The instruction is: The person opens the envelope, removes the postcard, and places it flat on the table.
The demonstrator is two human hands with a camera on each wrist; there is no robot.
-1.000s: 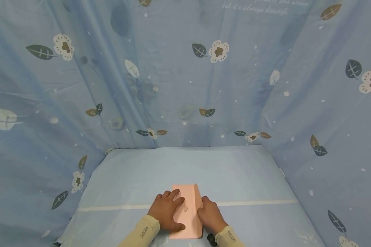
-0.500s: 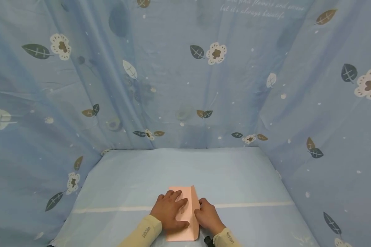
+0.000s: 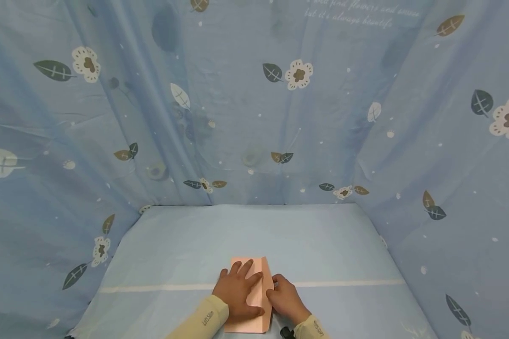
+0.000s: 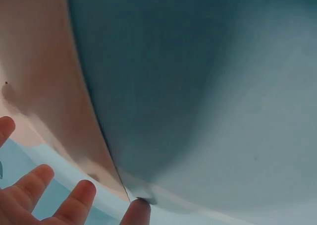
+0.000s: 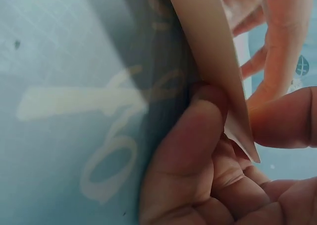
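Observation:
A peach-coloured paper envelope (image 3: 255, 296) lies lengthwise on the table near its front, with a long flap (image 3: 267, 273) along its right side. My left hand (image 3: 237, 293) rests on the envelope's body, fingers spread and pointing away. In the left wrist view, fingertips show by the peach paper (image 4: 49, 76). At the right side my right hand (image 3: 287, 297) pinches the flap's edge. The right wrist view shows the thumb and a finger on either side of the raised paper (image 5: 213, 41). Part of the envelope's left side is hidden under my left hand.
A light blue cloth (image 3: 314, 245) with a pale stripe covers the table. Blue curtains (image 3: 237, 117) with leaves and flowers hang at the back and both sides. A small black object (image 3: 286, 332) sits by my right wrist.
My left hand has shifted right across the envelope, nearer the fold. My right hand keeps its pinch on the flap, which appears to lie a little flatter and wider. The head view shifted slightly.

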